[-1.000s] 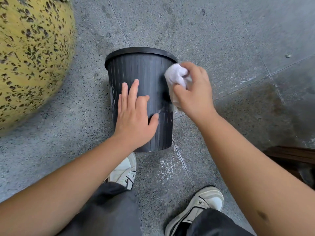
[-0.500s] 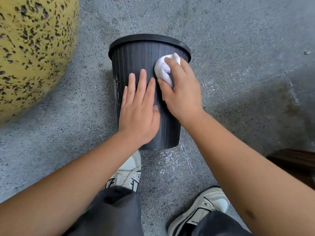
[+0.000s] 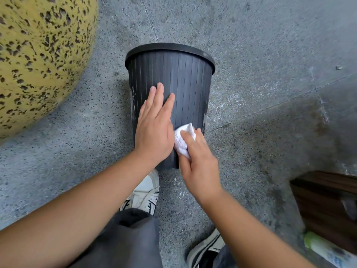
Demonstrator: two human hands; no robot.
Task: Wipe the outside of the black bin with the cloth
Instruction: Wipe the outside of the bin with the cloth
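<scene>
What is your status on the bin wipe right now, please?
Left hand flat on black bin, steadying. Right hand grips white cloth, pressed low on bin wall. Nothing in the way.

black bin (image 3: 185, 89): round, ribbed plastic w/ a rolled rim, upright on the floor, pale scuffs down its left side. cloth (image 3: 182, 141): small, white, bunched up, pressed against the bin's lower wall, near side, towards the base.

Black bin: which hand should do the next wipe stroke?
Right. The right hand already grips the white cloth against the black bin; the left hand lies flat, steadying it.
</scene>
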